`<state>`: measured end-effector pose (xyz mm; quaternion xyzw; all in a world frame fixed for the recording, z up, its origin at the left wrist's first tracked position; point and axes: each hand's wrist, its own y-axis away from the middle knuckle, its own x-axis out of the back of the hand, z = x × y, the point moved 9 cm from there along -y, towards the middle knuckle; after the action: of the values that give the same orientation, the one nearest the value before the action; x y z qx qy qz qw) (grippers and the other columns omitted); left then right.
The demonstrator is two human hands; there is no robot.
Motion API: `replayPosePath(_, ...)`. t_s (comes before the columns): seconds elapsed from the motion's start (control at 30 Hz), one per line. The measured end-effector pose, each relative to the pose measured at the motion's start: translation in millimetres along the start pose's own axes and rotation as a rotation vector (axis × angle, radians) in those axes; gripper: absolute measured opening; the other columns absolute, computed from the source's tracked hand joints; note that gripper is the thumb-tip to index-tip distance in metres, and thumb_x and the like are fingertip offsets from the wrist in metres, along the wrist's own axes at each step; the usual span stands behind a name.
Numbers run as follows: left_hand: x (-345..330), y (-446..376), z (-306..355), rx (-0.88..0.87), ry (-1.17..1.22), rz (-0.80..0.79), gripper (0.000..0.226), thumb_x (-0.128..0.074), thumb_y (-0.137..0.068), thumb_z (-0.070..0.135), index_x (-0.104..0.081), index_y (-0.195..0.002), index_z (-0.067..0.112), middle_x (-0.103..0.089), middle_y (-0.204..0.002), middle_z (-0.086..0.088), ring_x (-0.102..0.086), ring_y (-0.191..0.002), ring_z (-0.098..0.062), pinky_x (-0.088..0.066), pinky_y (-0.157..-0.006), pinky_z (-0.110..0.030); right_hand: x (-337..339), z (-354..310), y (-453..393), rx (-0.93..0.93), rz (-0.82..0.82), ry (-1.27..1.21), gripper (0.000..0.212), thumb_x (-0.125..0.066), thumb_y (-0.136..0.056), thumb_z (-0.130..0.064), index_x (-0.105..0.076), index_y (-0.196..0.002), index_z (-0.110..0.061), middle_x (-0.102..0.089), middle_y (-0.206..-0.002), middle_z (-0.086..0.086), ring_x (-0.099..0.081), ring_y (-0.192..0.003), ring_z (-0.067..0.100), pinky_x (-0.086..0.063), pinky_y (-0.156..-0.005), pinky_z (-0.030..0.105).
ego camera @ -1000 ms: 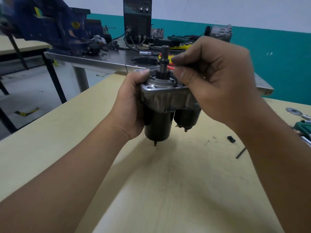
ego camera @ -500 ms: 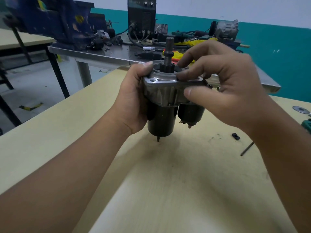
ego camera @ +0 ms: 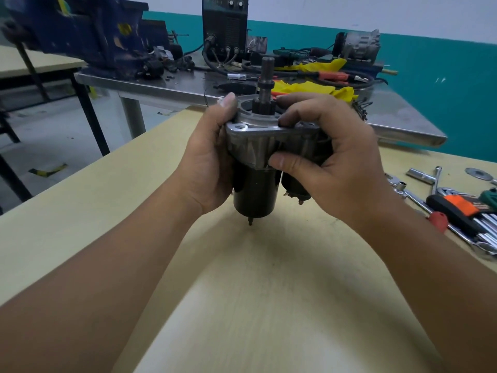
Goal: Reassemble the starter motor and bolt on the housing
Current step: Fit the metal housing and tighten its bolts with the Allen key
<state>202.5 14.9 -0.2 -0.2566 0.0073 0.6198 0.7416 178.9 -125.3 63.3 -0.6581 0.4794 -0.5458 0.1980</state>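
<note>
Both hands gripped the starter motor (ego camera: pixel 255 168) above the table (ego camera: pixel 80 211).
Left hand (ego camera: pixel 209 168) and right hand (ego camera: pixel 338 160) were closed around its silver housing (ego camera: pixel 258 141), shaft (ego camera: pixel 267 82) upright.

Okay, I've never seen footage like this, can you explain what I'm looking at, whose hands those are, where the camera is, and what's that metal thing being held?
The camera sits on a person's head, looking forward and down, so the two bare arms reaching in are the wearer's own. There is no robot here.

Both hands hold a starter motor upright above a pale wooden table. The left hand grips its left side; the right hand wraps the right side, fingers over the silver housing. A shaft sticks up from the top, and the black cylindrical body hangs below.

At the right edge of the table lie hand tools, wrenches and an orange-handled one. Behind stands a steel bench cluttered with cables, yellow cloth and a dark blue vise.
</note>
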Motion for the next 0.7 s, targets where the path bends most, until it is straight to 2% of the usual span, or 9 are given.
replayPosePath(0.07,1,0,-3,0.002,-0.109,-0.048,0.071,-0.076,-0.076,0.067,-0.066,-0.129,0.02,-0.067,-0.131,-0.016,-0.061,-0.127,-0.032,-0.05,-0.106,-0.047,1,3,1,-0.022,0.033,-0.012,0.045,-0.085,-0.076,-0.023,-0.056,-0.112,-0.026,-0.062,-0.126,-0.004,-0.057,-0.126,0.022,-0.049,-0.102,0.05)
replayPosePath(0.13,-3,-2,-4,-0.003,-0.238,-0.101,0.083,-0.087,-0.074,0.043,-0.052,-0.138,0.002,-0.064,-0.131,-0.022,-0.059,-0.127,-0.037,-0.047,-0.109,-0.055,2,4,3,-0.02,0.053,-0.02,0.042,-0.083,-0.077,-0.029,-0.057,-0.11,-0.024,-0.064,-0.124,0.001,-0.058,-0.125,0.025,-0.049,-0.1,0.053)
replayPosePath(0.2,-5,-3,-5,-0.002,-0.278,-0.137,0.096,-0.093,-0.068,0.032,-0.043,-0.138,-0.012,-0.063,-0.128,-0.021,-0.059,-0.126,-0.039,-0.048,-0.105,-0.05,4,3,3,0.004,0.066,-0.014,0.039,-0.082,-0.078,-0.029,-0.061,-0.109,-0.018,-0.064,-0.122,0.003,-0.059,-0.124,0.026,-0.05,-0.098,0.054)
replayPosePath(0.27,-4,-2,-5,-0.002,-0.214,-0.126,0.104,-0.096,-0.063,0.03,-0.041,-0.14,-0.015,-0.059,-0.132,-0.03,-0.056,-0.128,-0.046,-0.048,-0.103,-0.05,4,2,2,0.031,0.043,-0.003,0.038,-0.083,-0.08,-0.024,-0.064,-0.109,-0.009,-0.064,-0.122,0.006,-0.059,-0.124,0.027,-0.05,-0.098,0.053)
replayPosePath(0.33,-1,-1,-4,-0.02,-0.193,-0.117,0.1,-0.097,-0.062,0.022,-0.043,-0.139,-0.013,-0.058,-0.132,-0.031,-0.055,-0.128,-0.049,-0.048,-0.103,-0.053,1,1,1,0.042,-0.034,-0.013,0.04,-0.081,-0.081,-0.02,-0.061,-0.114,-0.015,-0.062,-0.128,0.005,-0.056,-0.129,0.026,-0.05,-0.1,0.053)
replayPosePath(0.43,3,-3,-2,-0.06,-0.219,-0.097,0.071,-0.082,-0.065,0.004,-0.053,-0.13,-0.003,-0.065,-0.121,-0.022,-0.061,-0.12,-0.042,-0.05,-0.098,-0.05,-2,-1,0,0.05,-0.104,-0.028,0.047,-0.078,-0.08,-0.018,-0.057,-0.121,-0.021,-0.057,-0.133,0.0,-0.052,-0.134,0.025,-0.05,-0.101,0.053)
replayPosePath(0.57,-1,0,2,-0.106,-0.212,-0.087,0.054,-0.074,-0.067,0.004,-0.061,-0.12,0.006,-0.07,-0.115,-0.012,-0.064,-0.116,-0.035,-0.052,-0.096,-0.043,-7,-5,3,0.046,-0.065,-0.029,0.048,-0.076,-0.077,-0.007,-0.06,-0.121,-0.01,-0.06,-0.129,0.004,-0.054,-0.128,0.028,-0.047,-0.1,0.053)
replayPosePath(0.7,-2,-1,3,-0.097,-0.207,-0.086,0.052,-0.073,-0.067,0.006,-0.061,-0.118,0.006,-0.068,-0.111,-0.011,-0.062,-0.114,-0.035,-0.05,-0.096,-0.045,-5,-11,2,0.045,0.005,0.026,0.031,-0.074,-0.083,-0.009,-0.066,-0.113,-0.007,-0.061,-0.121,-0.001,-0.056,-0.124,0.025,-0.045,-0.101,0.051)
